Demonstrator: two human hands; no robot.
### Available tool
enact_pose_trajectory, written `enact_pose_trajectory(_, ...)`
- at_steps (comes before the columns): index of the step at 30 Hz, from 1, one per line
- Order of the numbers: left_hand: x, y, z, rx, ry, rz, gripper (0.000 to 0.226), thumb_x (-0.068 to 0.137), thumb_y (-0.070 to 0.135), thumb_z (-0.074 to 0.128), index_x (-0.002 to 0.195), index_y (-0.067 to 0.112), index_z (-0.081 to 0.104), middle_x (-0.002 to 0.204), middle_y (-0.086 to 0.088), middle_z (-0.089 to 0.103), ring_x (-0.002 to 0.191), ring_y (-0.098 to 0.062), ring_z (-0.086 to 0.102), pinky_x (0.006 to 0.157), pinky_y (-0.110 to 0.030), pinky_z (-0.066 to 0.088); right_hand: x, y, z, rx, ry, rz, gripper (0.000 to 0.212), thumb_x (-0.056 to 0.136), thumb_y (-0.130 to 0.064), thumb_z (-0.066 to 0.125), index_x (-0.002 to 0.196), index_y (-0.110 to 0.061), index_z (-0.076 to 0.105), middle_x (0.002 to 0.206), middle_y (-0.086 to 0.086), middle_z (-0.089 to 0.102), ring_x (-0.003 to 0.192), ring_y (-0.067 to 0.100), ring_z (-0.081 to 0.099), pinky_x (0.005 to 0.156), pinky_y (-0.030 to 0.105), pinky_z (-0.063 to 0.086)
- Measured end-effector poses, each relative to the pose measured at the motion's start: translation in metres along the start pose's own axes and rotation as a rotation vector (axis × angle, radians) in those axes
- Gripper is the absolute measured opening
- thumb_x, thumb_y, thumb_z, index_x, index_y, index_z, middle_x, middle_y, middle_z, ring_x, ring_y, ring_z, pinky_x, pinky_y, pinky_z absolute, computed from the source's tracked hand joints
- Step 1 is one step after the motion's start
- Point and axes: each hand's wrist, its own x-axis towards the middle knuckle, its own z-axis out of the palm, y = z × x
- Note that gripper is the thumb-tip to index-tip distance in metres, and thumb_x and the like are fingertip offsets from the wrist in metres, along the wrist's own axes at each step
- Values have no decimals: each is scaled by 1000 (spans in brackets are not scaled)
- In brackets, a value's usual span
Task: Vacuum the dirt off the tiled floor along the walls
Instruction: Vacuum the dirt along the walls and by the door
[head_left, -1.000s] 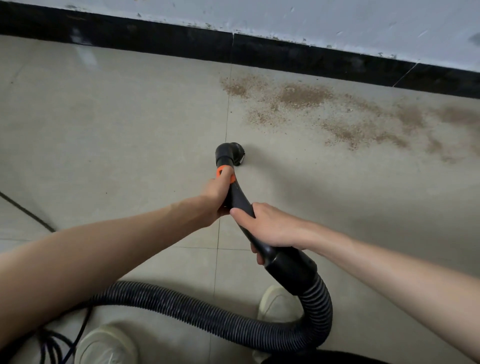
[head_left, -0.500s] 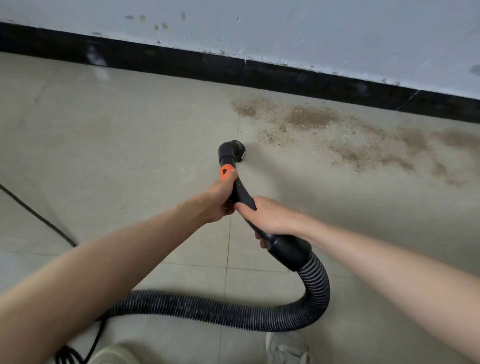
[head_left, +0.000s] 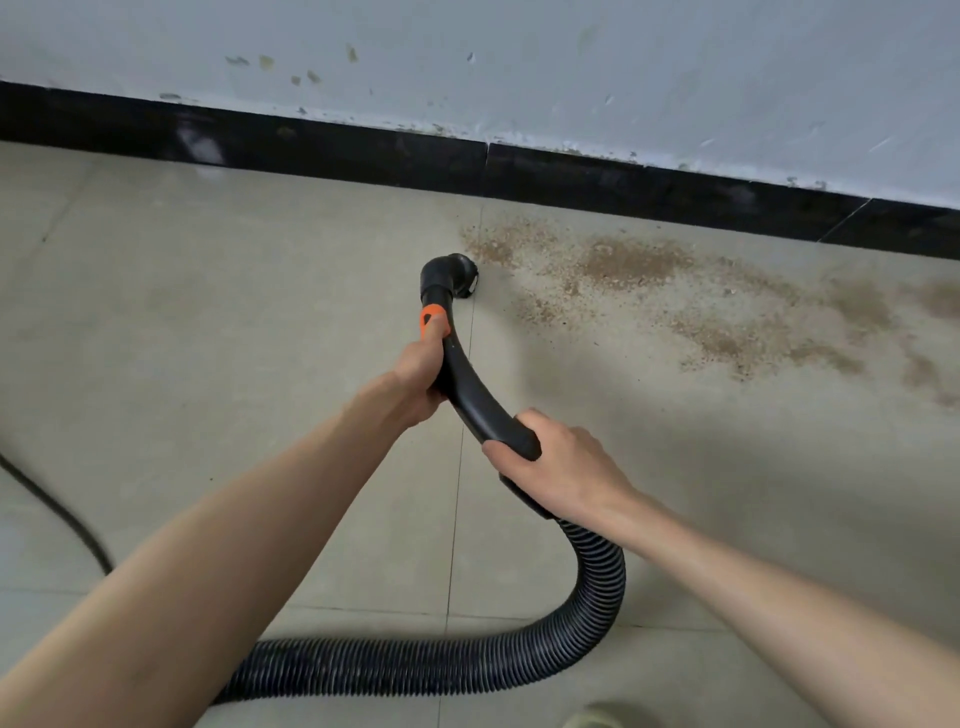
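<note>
**Two hands steer a vacuum nozzle beside a dirt patch at the wall**

Most of the view is pale tiled floor, bare and open on the left side and in the middle. A light grey wall runs across the top, edged by a black skirting board that slopes down toward the right. Brown dirt lies scattered along the base of that skirting, spreading from the centre to the right edge.

A ribbed black hose loops across the lower floor and rises on the right to a curved black handle tube. A thin dark cable trails on the tiles at the left edge.

The right hand is wrapped around the lower end of the tube, where it meets the hose. The left hand grips the tube higher up, thumb just below an orange band.

The black nozzle sits low at the floor, just beside the left end of the dirt, near the skirting.
</note>
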Motion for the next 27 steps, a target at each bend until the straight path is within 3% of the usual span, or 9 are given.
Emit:
enact_pose_trajectory(4,5,8,7,19,2,-3,56,95,55,41,114,3,44,87,-7,55,76,-19,56,67,-29,48,12,-1,-3,54,27,12,34,88,-53,55,80,-20,49,76,3,66,73,27,62,66,36,49)
enact_pose_trajectory(8,12,24,-3,-22,86,17,74,90,61,44,130,-1,43,119,-15,57,109,-28,58,84,-35,49,39,-18,-10,96,-2,-37,32,86,-52,56,77,-22,52,82,2,69,78,26,64,71,37,52)
enact_pose_trajectory(10,12,33,-13,-52,111,12,64,93,54,47,129,1,42,111,-11,57,103,-25,58,82,-34,48,55,-31,-11,98,-29,-74,32,86,-53,56,79,-21,54,85,3,69,80,27,65,73,38,53)
enact_pose_trajectory(13,10,47,-26,5,147,33,36,99,34,44,121,5,40,89,-6,52,78,-19,54,73,-33,44,74,-51,-9,87,-64,-115,33,86,-53,55,76,-22,52,87,3,70,82,27,65,74,37,53)
enact_pose_trajectory(15,11,57,-30,49,187,46,29,100,32,41,116,8,39,85,-6,51,80,-21,54,76,-34,43,85,-60,-9,92,-75,-139,32,86,-53,56,75,-24,51,88,3,70,83,27,65,73,35,52)
enact_pose_trajectory(18,21,72,-25,83,251,75,31,100,33,39,118,7,40,87,-6,52,94,-27,54,78,-35,43,102,-63,-12,129,-73,-162,31,86,-54,55,78,-24,53,87,0,70,82,24,65,68,33,49)
enact_pose_trajectory(22,30,70,2,188,270,37,43,99,38,39,125,3,41,116,-15,58,110,-31,57,80,-36,47,111,-38,-20,164,-42,-169,30,87,-53,53,79,-24,53,88,2,69,83,26,64,65,33,46)
enact_pose_trajectory(27,25,73,32,352,294,-14,41,99,37,39,124,6,44,107,-11,60,95,-25,58,82,-33,48,110,-11,-37,209,-69,-198,31,89,-51,51,91,-20,57,85,0,65,82,24,62,63,32,43)
